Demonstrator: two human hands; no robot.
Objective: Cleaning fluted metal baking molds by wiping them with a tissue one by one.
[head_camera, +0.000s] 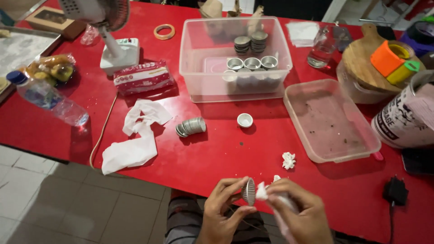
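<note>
My left hand [224, 208] pinches a small fluted metal mould [248, 191] by its rim, held on edge at the table's near edge. My right hand [296, 212] grips a wad of white tissue [262, 192] that presses against the mould's inside. On the red table [217, 153] lies a toppled stack of the same moulds [191, 127], and a single white-lined mould [244, 120] stands upright beside it. A crumpled tissue scrap [288, 160] rests to the right of my hands.
A clear plastic tub [192, 68] holds several moulds. Its lid [332, 121] lies at right. White tissues [133, 135], a tissue packet [142, 77], fan base [120, 55], water bottle [47, 98], glass [322, 49], wooden board [364, 63], a tin [404, 119] and a black plug [395, 190] surround them.
</note>
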